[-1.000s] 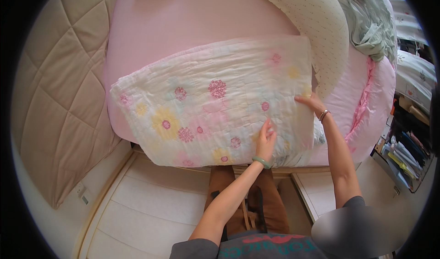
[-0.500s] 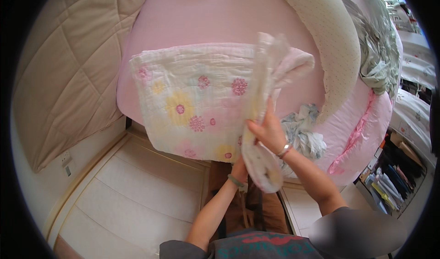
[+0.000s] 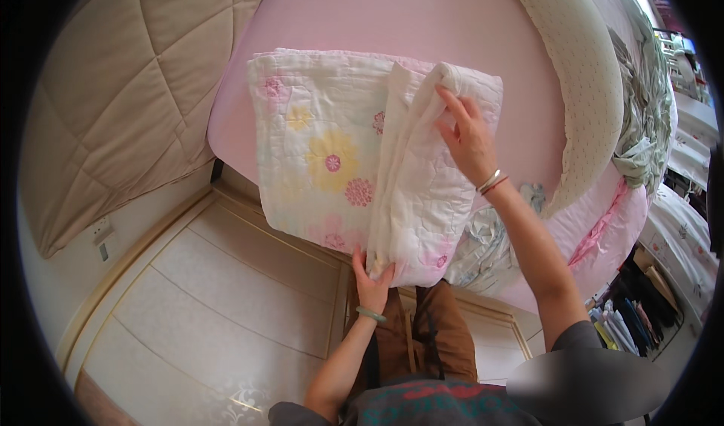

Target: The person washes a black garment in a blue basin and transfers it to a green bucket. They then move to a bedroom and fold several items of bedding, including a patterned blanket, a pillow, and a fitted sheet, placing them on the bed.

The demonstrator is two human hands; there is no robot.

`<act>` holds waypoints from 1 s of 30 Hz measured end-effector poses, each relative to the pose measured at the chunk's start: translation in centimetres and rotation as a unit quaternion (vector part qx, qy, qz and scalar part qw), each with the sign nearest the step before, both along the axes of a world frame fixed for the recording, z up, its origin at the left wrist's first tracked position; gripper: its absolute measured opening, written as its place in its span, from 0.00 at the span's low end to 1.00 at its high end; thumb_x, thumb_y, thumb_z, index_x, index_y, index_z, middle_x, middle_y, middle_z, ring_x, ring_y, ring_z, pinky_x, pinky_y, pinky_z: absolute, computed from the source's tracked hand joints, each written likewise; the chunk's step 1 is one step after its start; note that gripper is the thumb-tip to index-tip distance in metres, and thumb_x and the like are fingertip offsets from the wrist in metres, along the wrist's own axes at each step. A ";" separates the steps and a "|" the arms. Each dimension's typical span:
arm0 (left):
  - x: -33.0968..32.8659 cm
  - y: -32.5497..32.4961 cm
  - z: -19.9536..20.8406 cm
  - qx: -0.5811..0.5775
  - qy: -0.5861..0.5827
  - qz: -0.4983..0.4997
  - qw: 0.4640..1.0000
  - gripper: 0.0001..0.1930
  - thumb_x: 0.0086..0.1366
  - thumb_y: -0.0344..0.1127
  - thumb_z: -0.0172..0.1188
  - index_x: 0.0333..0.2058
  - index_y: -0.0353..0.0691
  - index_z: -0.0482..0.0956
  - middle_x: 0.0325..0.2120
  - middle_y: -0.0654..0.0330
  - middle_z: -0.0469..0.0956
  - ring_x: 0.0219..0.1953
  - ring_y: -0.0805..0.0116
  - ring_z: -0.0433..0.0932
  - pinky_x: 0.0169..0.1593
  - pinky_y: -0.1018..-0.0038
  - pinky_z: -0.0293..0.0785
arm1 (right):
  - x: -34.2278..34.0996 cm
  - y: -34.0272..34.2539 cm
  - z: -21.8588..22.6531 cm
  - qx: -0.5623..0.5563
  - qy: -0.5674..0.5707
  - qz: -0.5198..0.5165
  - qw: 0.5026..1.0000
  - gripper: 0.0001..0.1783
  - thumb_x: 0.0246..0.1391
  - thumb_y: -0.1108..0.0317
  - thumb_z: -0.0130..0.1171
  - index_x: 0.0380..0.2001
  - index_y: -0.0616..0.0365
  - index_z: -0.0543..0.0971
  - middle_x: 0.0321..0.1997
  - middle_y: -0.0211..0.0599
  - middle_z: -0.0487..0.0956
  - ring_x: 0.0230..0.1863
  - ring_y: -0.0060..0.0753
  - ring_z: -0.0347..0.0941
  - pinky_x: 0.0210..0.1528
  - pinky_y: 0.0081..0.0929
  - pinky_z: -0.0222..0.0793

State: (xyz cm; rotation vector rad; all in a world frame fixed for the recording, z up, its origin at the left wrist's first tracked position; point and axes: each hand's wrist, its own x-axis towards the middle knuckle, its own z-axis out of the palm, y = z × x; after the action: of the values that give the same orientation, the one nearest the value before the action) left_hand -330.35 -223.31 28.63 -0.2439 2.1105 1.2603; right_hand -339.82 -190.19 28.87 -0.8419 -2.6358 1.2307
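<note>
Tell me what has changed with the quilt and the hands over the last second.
The floral quilt, spread flat a second ago, now has its right part folded over to the left. The right hand carried that edge across and presses the fold; the left hand moved to grip the near edge. The pink bed stayed put.

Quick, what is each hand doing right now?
Left hand: closed on the near edge of the floral quilt.
Right hand: open, fingers spread flat on the quilt's folded-over flap.
</note>
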 end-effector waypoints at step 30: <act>-1.4 1.6 -4.8 -0.083 0.217 -0.283 0.930 0.25 0.61 0.27 0.55 0.57 0.53 0.70 0.65 0.44 0.49 0.64 0.45 0.55 0.62 0.56 0.55 | 12.0 3.7 -4.8 -0.406 0.006 -0.368 0.836 0.23 0.47 0.62 0.67 0.45 0.63 0.76 0.40 0.36 0.79 0.37 0.26 0.75 0.40 0.24 0.71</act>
State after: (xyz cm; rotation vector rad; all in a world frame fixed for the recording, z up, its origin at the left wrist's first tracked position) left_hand -331.74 -221.69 23.81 0.5936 2.4070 0.8347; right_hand -327.85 -186.50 24.07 -1.7036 -1.3674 2.0018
